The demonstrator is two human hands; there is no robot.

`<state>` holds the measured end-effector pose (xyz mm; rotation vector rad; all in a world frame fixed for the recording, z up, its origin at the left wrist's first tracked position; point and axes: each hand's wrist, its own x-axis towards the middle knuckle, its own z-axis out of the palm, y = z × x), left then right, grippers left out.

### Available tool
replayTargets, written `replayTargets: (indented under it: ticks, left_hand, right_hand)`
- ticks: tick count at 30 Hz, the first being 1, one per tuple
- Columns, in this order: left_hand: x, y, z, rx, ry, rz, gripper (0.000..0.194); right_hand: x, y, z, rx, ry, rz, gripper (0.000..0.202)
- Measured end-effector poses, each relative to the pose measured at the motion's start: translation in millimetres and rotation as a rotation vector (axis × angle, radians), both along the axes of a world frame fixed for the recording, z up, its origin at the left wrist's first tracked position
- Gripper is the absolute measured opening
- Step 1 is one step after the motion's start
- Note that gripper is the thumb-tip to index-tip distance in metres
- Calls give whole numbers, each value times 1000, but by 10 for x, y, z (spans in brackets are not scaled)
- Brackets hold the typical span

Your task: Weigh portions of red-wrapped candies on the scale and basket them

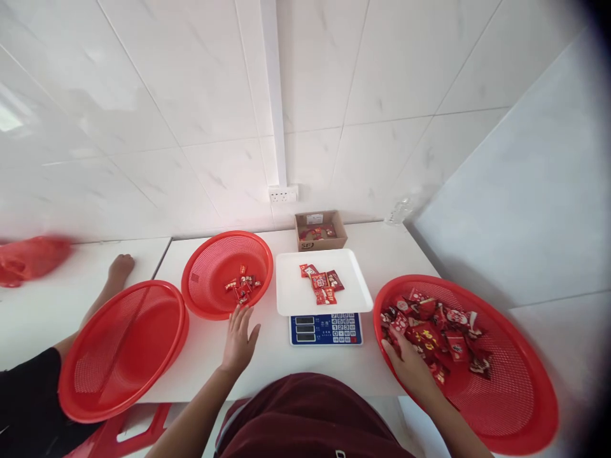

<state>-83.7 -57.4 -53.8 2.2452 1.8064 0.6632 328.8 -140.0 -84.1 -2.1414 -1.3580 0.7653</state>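
The left hand point(240, 340) is held with thumb and fingers apart, fingertips by the far red mesh basket's point(212, 270) near rim. The right hand point(407, 362) curls at wrapped candies point(432, 337) inside the rightmost basket point(541, 397); whether it grips any, I cannot tell.

Clock centred on the tray point(293, 286): it's sitting on top of the scale point(326, 337), keypad poking out at 6, with a few packets point(319, 283) on it. Box point(329, 243) is right behind at 12, more packets inside. There's a basket point(210, 264) at 9 with a small bunch of packets in it, then a second basket point(143, 356) around 8, just beside that one. The heap basket point(510, 394) is at 4, and the wall socket point(283, 194)'s up at 11.
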Motion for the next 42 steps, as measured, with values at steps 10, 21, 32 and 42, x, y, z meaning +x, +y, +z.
replayTargets:
  ticks: [10,21,32,42]
  left_hand:
    - [-265,450,372,-238,116,550,62]
    - [-451,640,384,-438,279,699,80]
    - [-832,634,384,-510,227,939,96]
    - [-1455,803,554,-594,236,892,62]
  right_hand:
    - [-222,127,-12,-38,23,-63,64]
    - [-199,114,-13,-18,88,-73,61]
    - [-192,130,-51,-9,96,-94,64]
    - [-179,137,-58,5,111,-92,60]
